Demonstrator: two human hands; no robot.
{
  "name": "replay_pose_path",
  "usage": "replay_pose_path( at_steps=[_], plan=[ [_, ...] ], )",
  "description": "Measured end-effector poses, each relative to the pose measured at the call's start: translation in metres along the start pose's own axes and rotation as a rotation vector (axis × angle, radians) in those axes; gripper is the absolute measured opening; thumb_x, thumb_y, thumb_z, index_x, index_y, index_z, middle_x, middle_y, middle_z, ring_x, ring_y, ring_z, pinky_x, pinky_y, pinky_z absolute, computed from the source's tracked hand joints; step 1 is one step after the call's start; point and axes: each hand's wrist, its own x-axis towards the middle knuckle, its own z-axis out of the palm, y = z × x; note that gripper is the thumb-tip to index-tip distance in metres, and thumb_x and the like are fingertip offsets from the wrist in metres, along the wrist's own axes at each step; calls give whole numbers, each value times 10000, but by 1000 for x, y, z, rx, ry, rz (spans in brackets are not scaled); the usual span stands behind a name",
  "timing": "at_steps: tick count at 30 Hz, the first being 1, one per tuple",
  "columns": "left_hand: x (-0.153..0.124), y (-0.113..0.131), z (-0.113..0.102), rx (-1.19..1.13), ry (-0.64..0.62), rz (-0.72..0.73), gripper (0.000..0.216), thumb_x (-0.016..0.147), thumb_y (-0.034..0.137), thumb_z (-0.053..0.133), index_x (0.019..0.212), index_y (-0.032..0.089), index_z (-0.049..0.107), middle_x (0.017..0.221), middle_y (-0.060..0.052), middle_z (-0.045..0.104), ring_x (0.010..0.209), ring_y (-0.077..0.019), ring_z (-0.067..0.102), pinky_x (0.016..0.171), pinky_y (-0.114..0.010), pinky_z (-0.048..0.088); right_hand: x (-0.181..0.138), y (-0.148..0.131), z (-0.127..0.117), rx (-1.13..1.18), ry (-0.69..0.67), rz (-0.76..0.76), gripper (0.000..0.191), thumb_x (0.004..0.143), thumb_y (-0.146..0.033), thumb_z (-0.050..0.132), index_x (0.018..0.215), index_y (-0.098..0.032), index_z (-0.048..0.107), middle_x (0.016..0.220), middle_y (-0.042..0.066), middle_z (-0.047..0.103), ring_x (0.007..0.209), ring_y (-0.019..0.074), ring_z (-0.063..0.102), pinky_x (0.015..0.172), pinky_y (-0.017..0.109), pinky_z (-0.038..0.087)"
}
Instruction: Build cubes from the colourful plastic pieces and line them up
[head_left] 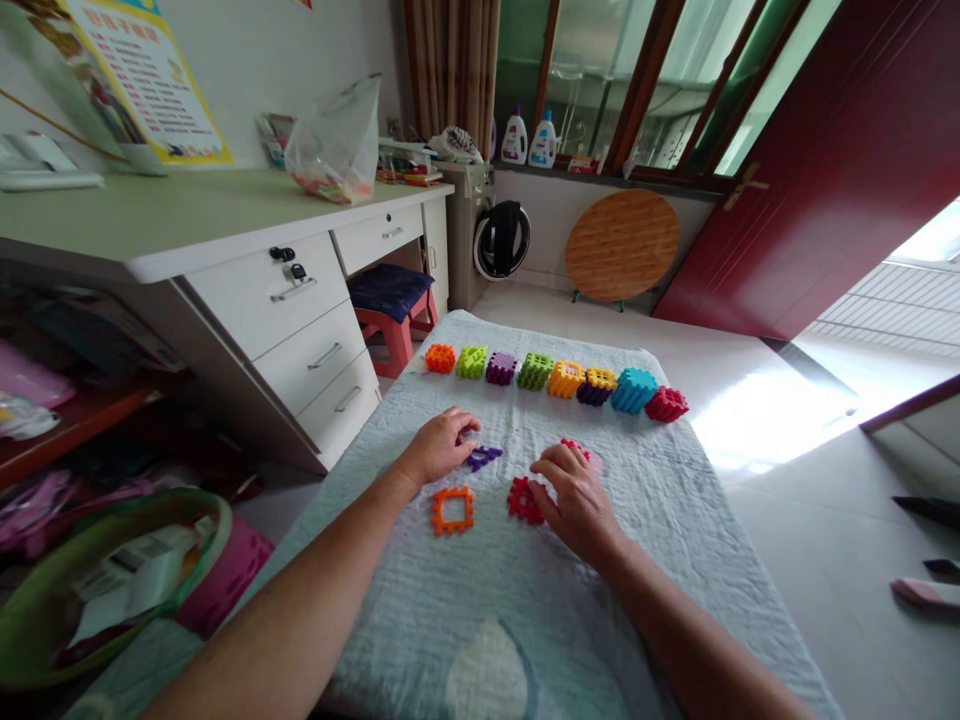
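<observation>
Your right hand (576,497) was half-curled over the red piece (517,500) at lower centre, your left hand (442,445) over the central purple piece (487,457); whether either gripped couldn't be told. Both seemed light, stiff, best pinched edgewise.

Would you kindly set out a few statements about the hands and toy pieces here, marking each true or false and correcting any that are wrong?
1. The right hand is at a red notched piece. True.
2. The left hand is around the orange square frame. False: it is at a purple notched piece, and the frame lies apart, nearer the wearer.
3. The orange square frame has an open centre. True.
4. The blue cube stands at the left end of the row. False: it is near the right end, beside the red cube.
5. An orange cube stands at the row's left end. True.
</observation>
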Motion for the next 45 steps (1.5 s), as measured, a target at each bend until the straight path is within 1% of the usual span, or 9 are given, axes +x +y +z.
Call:
replay_pose_path(
  at_steps=[4, 9, 12, 16, 18, 22, 28, 35, 45],
  plan=[
    [-1, 0, 0, 0, -5, -4, 180, 750, 193, 552, 906, 188, 641, 909, -26, 591, 673, -134, 554, 704, -260, 468, -3, -7, -3, -46, -113, -40, 409, 729, -391, 655, 1080, -191, 591, 990, 88, 582, 947, 248, 478, 854, 381, 399],
    [0, -2, 0, -2, 2, 15, 189, 750, 203, 554, 919, 194, 639, 901, -25, 593, 678, -138, 559, 711, -265, 469, -3, -9, -1, -55, -156, -59, 376, 703, -320, 659, 1055, -210, 587, 932, 69, 581, 901, 228, 492, 818, 356, 400],
    [0, -3, 0, -3, -3, 12, 194, 742, 197, 553, 916, 189, 638, 899, -26, 593, 672, -138, 559, 706, -265, 470, 1, 3, -7, -21, -43, -29, 345, 729, -334, 639, 1046, -210, 588, 953, 68, 582, 909, 221, 516, 844, 361, 396],
    [1, -3, 0, 0, -4, 12, 196, 735, 188, 550, 909, 190, 641, 901, -24, 595, 667, -134, 561, 708, -264, 469, 7, 33, -21, -14, 211, 142, 357, 770, -386, 601, 1083, -214, 586, 1018, 82, 581, 940, 232, 544, 869, 384, 405],
    [1, -4, 0, -5, -1, 15, 199, 733, 188, 550, 909, 193, 642, 901, -22, 595, 667, -132, 562, 708, -261, 469, 8, 47, -26, -16, 249, 193, 356, 767, -406, 601, 1065, -212, 602, 1006, 82, 590, 933, 238, 556, 855, 389, 418],
    [1, -5, 2, -13, 1, 16, 201, 731, 186, 552, 910, 193, 643, 901, -20, 594, 666, -131, 561, 697, -258, 468, 8, 60, -24, -37, 163, 233, 347, 759, -425, 597, 1024, -204, 627, 953, 72, 606, 891, 230, 567, 824, 379, 422],
    [0, -3, 0, -29, -2, 13, 197, 731, 177, 551, 905, 185, 643, 898, -25, 592, 658, -132, 552, 694, -269, 468, 3, 62, -10, -188, 34, 253, 414, 726, -463, 616, 1059, -218, 614, 940, 74, 604, 919, 250, 523, 813, 388, 380],
    [0, -3, 0, -29, -2, 11, 197, 723, 179, 556, 898, 191, 645, 896, -24, 594, 664, -133, 545, 695, -270, 470, 1, 66, -6, -176, 45, 264, 609, 687, -458, 644, 1220, -198, 504, 1086, 111, 569, 984, 273, 511, 836, 412, 378],
    [0, 0, -1, -17, -12, 6, 170, 748, 199, 552, 895, 183, 636, 897, -28, 590, 673, -137, 557, 702, -270, 467, 1, 61, -6, -140, 42, 284, 519, 742, -425, 613, 1190, -180, 518, 1098, 128, 594, 1009, 278, 519, 856, 418, 386]
  ],
)
